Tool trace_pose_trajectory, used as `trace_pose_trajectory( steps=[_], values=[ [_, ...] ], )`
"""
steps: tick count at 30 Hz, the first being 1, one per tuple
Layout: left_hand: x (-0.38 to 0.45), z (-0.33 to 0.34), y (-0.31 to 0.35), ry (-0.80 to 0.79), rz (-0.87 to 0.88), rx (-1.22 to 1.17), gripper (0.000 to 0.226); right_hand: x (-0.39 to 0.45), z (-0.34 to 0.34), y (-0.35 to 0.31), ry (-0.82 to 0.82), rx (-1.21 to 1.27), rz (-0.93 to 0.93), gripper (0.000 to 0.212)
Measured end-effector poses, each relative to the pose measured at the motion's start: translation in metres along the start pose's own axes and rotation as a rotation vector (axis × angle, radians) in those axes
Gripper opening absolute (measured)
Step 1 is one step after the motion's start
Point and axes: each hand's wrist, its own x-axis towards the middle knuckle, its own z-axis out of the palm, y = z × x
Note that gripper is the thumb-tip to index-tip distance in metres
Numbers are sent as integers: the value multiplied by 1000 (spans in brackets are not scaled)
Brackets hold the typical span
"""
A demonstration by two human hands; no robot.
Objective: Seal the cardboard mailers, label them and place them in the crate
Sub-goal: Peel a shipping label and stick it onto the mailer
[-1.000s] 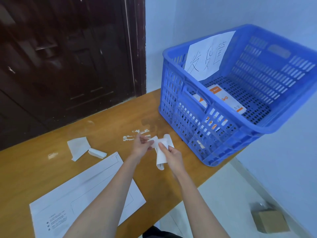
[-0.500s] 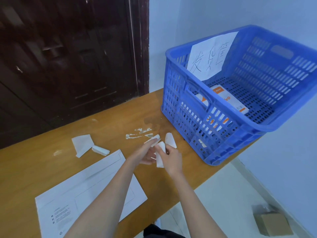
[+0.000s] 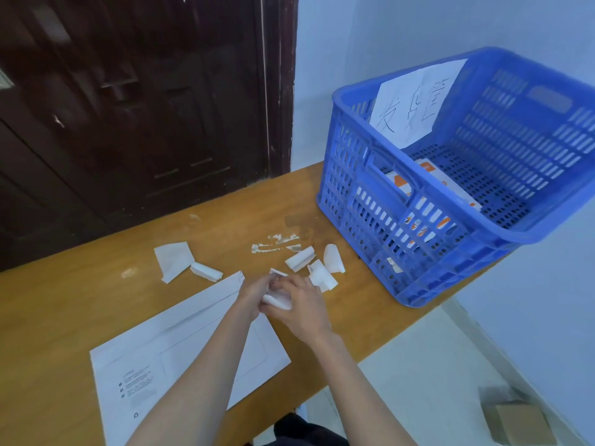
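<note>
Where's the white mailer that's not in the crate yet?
In the head view the white mailer lies flat on the wooden table, lower left, under the left hand and left of the blue crate.

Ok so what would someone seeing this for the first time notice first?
The big blue crate at the table's right end, a handwritten paper sign inside it. Then both hands, left hand and right hand, working white paper above a white mailer, paper scraps nearby.
</note>
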Motion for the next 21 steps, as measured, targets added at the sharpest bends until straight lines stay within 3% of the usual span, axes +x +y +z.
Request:
trace_pose_trajectory(
  steps=[4,7,9,11,13,15,17,21],
  values=[
    [3,-28,-21,152,13,-40,23,0,14,-20,-121,-10,-38,55],
    [1,-52,-40,245,9,-78,25,3,26,-36,-308,-66,-85,57],
    [1,-70,-53,343,14,-99,26,4,35,-48,-424,65,-77,52],
    [-3,-86,-66,383,14,-198,22,3,44,-59,-404,476,107,36],
    [-9,-99,-76,404,2,-264,18,7,52,-66,-262,724,356,23],
    [-13,-110,-85,420,-5,-324,19,13,61,-67,-226,651,504,26],
    [-17,-118,-94,430,-3,-355,21,14,70,-70,-303,648,580,23],
    [-26,-125,-107,436,13,-360,22,9,93,-78,-318,654,619,12]
  ],
)
